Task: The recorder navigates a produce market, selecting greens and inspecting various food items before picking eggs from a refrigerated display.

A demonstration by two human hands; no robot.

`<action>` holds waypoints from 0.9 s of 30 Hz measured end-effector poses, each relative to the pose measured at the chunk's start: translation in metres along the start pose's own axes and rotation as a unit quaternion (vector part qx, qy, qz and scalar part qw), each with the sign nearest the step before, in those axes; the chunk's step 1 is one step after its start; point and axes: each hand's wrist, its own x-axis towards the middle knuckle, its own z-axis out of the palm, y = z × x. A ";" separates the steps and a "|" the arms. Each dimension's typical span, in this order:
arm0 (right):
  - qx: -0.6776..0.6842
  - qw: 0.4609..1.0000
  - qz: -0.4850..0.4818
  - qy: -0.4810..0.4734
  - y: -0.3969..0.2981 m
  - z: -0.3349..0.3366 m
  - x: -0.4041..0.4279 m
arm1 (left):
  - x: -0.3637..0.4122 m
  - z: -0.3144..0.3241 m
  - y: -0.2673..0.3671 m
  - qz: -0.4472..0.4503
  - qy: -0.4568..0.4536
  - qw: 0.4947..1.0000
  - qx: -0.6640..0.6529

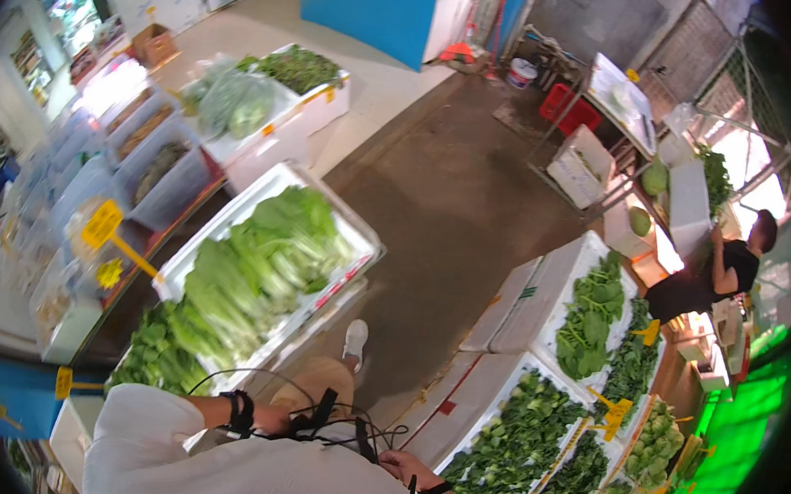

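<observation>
My left hand (272,420) is low in front of my body, at black straps and cables (325,410) by my waist; whether its fingers grip them is unclear. My right hand (399,463) is at the other end of the cables, its fingers bent near a black strap, and its grip cannot be made out. Both wrists wear black bands. Leafy green vegetables (260,263) lie in a white foam box (360,247) beyond my left hand. Dark leafy greens (513,434) fill foam boxes to the right of my right hand.
A brown floor aisle (436,180) runs between the produce boxes. Clear plastic bins (169,171) stand at left, a blue counter (367,11) at the back. Another person in black (732,269) stands at right beside a foam box. A metal-framed table (623,101) is at back right.
</observation>
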 end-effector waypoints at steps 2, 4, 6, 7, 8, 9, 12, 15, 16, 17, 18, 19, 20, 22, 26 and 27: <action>-0.036 0.998 0.045 0.015 -0.012 -0.029 0.018 | -0.006 -0.039 0.012 0.010 0.002 0.996 -0.084; -0.004 0.982 0.186 0.007 -0.036 -0.063 0.031 | 0.013 -0.081 0.020 0.040 0.023 0.994 -0.095; 0.059 0.976 0.207 0.018 -0.032 -0.094 0.036 | 0.055 -0.116 0.015 0.076 0.070 0.994 -0.048; 0.127 0.967 0.219 0.011 -0.022 -0.110 0.032 | 0.066 -0.135 0.026 0.090 0.071 0.992 -0.044; 0.186 0.948 0.258 0.021 -0.010 -0.122 0.028 | 0.073 -0.156 0.039 0.123 0.093 0.988 -0.019; 0.178 0.949 0.260 0.024 -0.021 -0.145 0.032 | 0.081 -0.175 0.047 0.151 0.117 0.982 0.001; 0.238 0.936 0.261 -0.006 -0.029 -0.189 0.019 | 0.078 -0.236 0.091 0.153 0.165 0.972 0.067; 0.253 0.916 0.310 0.010 -0.067 -0.240 0.059 | 0.088 -0.290 0.108 0.234 0.268 0.928 0.109; 0.169 0.946 0.277 -0.018 -0.067 -0.264 0.077 | 0.117 -0.292 0.091 0.173 0.171 0.964 0.109; 0.093 0.967 0.234 -0.037 -0.061 -0.286 0.093 | 0.092 -0.322 0.113 0.190 0.233 0.947 0.110; 0.036 0.975 0.214 -0.048 -0.073 -0.304 0.111 | 0.067 -0.344 0.133 0.186 0.258 0.945 0.074; -0.023 0.980 0.188 -0.059 -0.095 -0.326 0.135 | 0.055 -0.361 0.145 0.180 0.288 0.940 0.042; -0.123 0.976 0.157 -0.083 -0.125 -0.347 0.159 | 0.083 -0.351 0.122 0.158 0.319 0.933 0.059; -0.121 0.978 0.144 -0.094 -0.139 -0.391 0.197 | 0.113 -0.364 0.115 0.084 0.287 0.954 0.028; -0.117 0.985 0.117 -0.040 -0.156 -0.473 0.256 | 0.155 -0.404 0.130 -0.004 0.297 0.955 -0.017; -0.145 0.984 0.104 0.007 -0.166 -0.496 0.268 | 0.163 -0.418 0.138 -0.012 0.305 0.952 -0.033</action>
